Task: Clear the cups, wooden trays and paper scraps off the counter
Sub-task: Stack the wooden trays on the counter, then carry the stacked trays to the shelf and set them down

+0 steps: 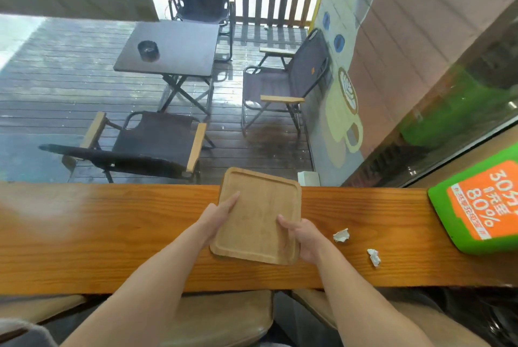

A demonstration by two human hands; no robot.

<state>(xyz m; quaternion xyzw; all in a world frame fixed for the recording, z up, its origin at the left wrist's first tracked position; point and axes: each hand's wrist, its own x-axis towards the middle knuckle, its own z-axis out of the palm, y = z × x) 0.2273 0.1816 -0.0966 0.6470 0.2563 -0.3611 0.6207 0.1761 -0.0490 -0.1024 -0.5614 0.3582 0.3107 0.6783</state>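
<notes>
Grip: left hand (pixel 221 213) and right hand (pixel 301 237) clasp the wooden tray (pixel 256 217) by opposite edges, over the tabletop (pixel 112 234). Two paper scraps (pixel 341 235) lie just right; a careless swing could sweep them off.

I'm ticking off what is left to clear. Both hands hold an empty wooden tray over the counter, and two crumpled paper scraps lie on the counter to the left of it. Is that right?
Not quite. In the head view the two paper scraps lie to the right of the wooden tray, not the left. The rest holds: the left hand and right hand hold the empty tray over the counter.
</notes>
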